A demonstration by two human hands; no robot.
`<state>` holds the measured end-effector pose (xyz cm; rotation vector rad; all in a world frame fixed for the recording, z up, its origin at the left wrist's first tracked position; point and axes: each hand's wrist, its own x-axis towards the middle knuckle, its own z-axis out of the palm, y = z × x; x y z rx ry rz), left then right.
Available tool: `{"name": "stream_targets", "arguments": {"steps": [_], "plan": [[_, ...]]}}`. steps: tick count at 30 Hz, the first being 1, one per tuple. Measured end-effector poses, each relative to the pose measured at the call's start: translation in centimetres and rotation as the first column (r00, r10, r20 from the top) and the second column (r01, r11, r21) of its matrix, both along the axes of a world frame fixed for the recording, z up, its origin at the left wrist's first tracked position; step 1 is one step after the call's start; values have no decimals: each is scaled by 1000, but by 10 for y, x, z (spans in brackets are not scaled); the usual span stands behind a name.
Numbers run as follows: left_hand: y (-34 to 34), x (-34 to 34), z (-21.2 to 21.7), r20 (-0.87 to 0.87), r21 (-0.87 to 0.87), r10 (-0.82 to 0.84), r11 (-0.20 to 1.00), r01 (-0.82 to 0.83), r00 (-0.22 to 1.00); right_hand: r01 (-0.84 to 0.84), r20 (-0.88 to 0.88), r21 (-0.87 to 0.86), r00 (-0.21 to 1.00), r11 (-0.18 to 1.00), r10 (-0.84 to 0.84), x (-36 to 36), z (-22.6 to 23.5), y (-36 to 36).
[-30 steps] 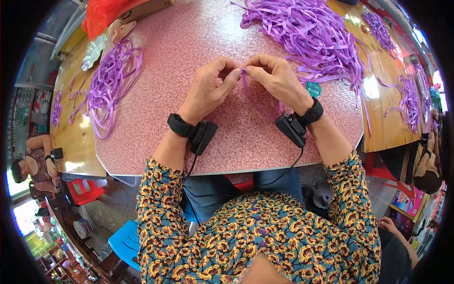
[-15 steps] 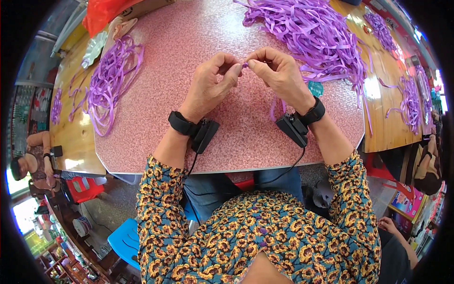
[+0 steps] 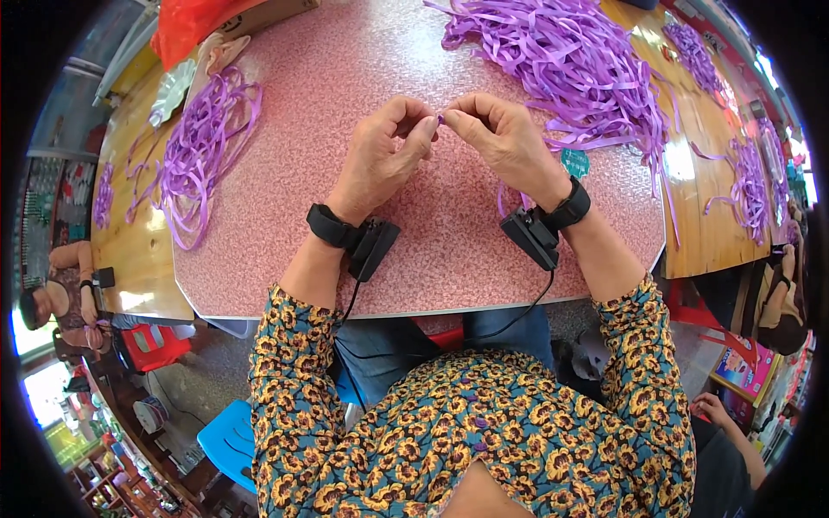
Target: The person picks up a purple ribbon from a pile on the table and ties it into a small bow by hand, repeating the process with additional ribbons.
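Observation:
Over the pink speckled table (image 3: 294, 207), my left hand (image 3: 389, 151) and my right hand (image 3: 509, 142) meet at their fingertips. Each one pinches a small bit of purple ribbon (image 3: 440, 119), most of it covered by the fingers. A loop of the same ribbon hangs below my right palm, near the wrist. Past my right hand lies a large heap of purple ribbons (image 3: 561, 65), with a small green tag (image 3: 575, 162) at its near edge. A looser pile of purple ribbons (image 3: 203, 147) rests on the left side of the table.
A red plastic bag (image 3: 186, 30) and a cardboard box (image 3: 268, 15) stand at the far left. Yellow wooden tables (image 3: 134, 250) flank mine, with more ribbons (image 3: 747, 186) on the right one. A blue stool (image 3: 229, 440) is at my left; other people sit on both sides.
Both hands stay together at nearly the same spot. My right fingertips have shifted slightly left and down, closer to my left ones, with the ribbon still pinched.

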<state>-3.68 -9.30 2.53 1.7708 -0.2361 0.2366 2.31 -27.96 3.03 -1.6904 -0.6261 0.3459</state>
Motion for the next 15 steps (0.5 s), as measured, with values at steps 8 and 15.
{"name": "stream_targets", "arguments": {"steps": [8, 15], "plan": [[2, -2, 5, -94, 20, -38, 999, 40, 995, -35, 36, 22, 999, 999, 34, 3, -1, -4], [4, -1, 0, -37, 63, -27, 998, 29, 999, -9, 34, -6, 999, 1000, 9, -1, 1, 0]]}}
